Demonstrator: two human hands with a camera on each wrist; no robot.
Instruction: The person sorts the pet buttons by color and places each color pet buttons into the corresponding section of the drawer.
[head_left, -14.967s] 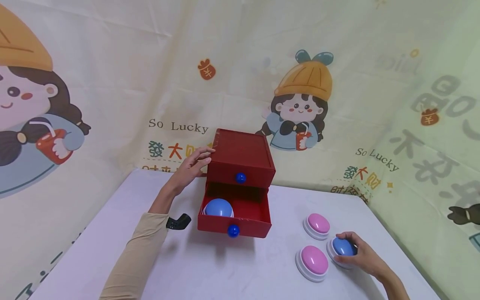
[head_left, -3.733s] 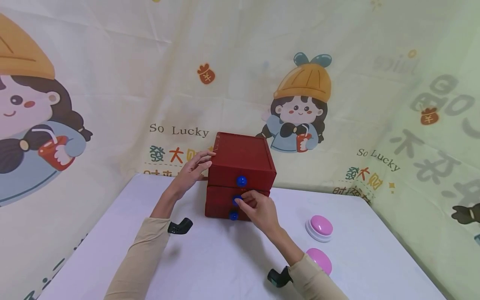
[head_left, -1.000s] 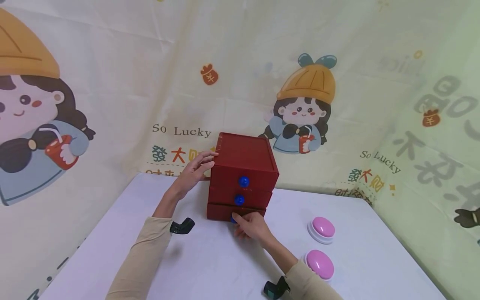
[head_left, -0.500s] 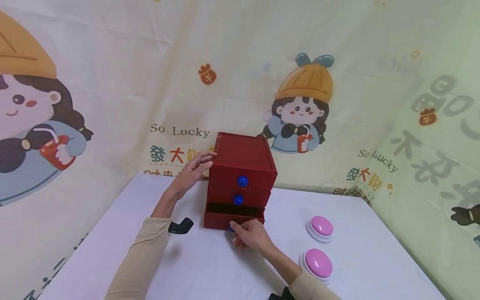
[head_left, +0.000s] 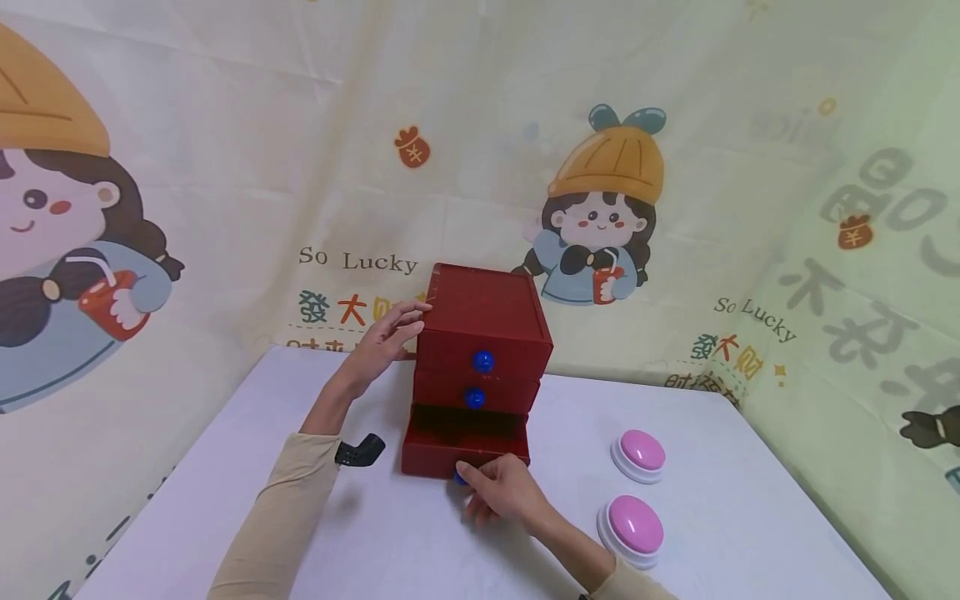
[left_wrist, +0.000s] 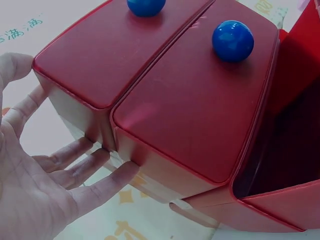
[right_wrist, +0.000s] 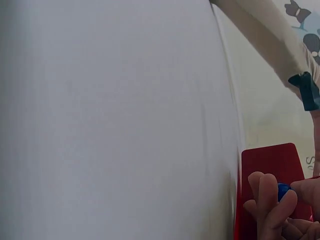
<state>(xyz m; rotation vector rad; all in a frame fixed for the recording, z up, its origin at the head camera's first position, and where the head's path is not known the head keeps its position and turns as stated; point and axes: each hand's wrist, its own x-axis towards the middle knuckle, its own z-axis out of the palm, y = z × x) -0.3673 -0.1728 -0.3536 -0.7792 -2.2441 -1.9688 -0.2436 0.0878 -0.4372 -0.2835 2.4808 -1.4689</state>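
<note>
A red chest (head_left: 491, 304) of three drawers with round blue knobs stands on the white table. Its bottom drawer (head_left: 423, 460) is pulled partway out; the visible red inside shows no object. Between thumb and fingers, my right hand (head_left: 506, 490) pinches that drawer's blue knob (right_wrist: 283, 190). The top and middle drawers are pushed in, their knobs (left_wrist: 233, 41) free. My left hand (head_left: 384, 342) rests against the chest's left side, its fingers (left_wrist: 107, 187) fairly straight and the thumb near the upper edge.
Two pink-topped push buttons with white bases, a farther one (head_left: 642, 451) and a nearer one (head_left: 635, 525), lie right of the chest. A printed cloth (head_left: 480, 183) hangs close behind the table. A black wrist piece (head_left: 361, 451) juts out beside my left sleeve.
Earlier, the middle drawer stood out with a blue-topped button inside, and my right hand held another. That drawer went in; both blue buttons are out of sight. The bottom drawer has slid toward me.
</note>
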